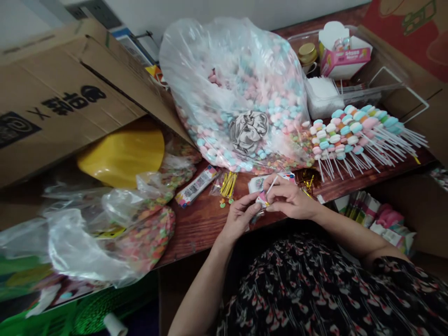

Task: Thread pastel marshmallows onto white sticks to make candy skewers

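Left hand (240, 215) pinches a printed wrapper (261, 199) at lower centre; curled right hand (290, 198) grasps a white stick (272, 185) slanting up-right from it.

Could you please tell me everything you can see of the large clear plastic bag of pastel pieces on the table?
The large clear plastic bag bulges on the wooden table, its thin, glossy film wrinkled. It is packed with small pink, pale blue and white pieces, probably candies, with multicoloured ones along its lower edge. Its gathered neck forms a crumpled knot facing the camera. The cardboard box flap lies against its left side, and the pastel skewers lie at its right. Neither the left hand nor the right hand touches it.
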### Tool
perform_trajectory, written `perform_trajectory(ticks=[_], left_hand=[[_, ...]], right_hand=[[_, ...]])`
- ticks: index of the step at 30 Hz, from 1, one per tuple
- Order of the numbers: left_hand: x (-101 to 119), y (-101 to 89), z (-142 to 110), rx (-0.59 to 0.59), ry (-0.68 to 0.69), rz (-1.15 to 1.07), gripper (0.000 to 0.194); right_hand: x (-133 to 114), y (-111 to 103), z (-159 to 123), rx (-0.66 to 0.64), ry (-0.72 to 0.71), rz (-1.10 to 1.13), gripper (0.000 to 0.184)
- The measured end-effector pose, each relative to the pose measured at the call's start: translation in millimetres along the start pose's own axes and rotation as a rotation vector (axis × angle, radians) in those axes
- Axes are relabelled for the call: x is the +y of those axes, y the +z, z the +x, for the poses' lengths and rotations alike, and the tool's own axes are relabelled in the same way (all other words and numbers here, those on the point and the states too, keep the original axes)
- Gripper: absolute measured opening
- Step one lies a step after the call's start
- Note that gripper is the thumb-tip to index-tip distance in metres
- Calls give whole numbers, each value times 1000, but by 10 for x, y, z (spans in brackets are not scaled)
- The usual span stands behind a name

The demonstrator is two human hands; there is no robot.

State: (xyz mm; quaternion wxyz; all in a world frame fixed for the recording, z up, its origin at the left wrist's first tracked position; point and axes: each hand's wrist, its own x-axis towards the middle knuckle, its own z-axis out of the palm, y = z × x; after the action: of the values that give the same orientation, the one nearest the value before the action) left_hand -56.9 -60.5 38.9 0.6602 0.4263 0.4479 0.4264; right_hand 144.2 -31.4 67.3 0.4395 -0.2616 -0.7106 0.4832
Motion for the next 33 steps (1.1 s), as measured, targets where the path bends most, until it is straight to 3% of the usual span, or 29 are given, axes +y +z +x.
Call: perform_trajectory(ticks=[4, 6, 9, 12, 16, 19, 23, 27, 30, 33], left_hand=[[-51, -41, -22, 101, 4, -44, 38], [-92, -61, -26, 125, 47, -75, 40], [-140, -51, -20, 94, 124, -97, 39], [-144, -10, -14, 61, 187, -75, 36], [-97, 14, -27, 67, 253, 92, 33], [-84, 5, -40, 54, 279, 226, 32], [-132, -9, -27, -5, 257, 243, 43], [-170, -48, 12, 16, 295, 255, 37], [-171, -68, 36, 57, 352, 243, 33], [-174, -31, 43, 24, 389, 211, 34]], right_hand=[[-22, -186, -21, 193, 67, 324, 19], [-37, -184, -41, 262, 72, 283, 17], [-35, -34, -65, 168, 77, 30, 20], [3, 116, -60, 74, -15, -199, 20], [30, 97, -19, -45, -53, -417, 9], [13, 49, -9, -124, 69, -344, 9], [40, 51, -48, -155, 285, 9, 14], [96, -38, -101, -57, 293, 284, 35], [71, -129, -135, 35, 241, 171, 27], [19, -104, -157, 8, 243, -24, 23]])
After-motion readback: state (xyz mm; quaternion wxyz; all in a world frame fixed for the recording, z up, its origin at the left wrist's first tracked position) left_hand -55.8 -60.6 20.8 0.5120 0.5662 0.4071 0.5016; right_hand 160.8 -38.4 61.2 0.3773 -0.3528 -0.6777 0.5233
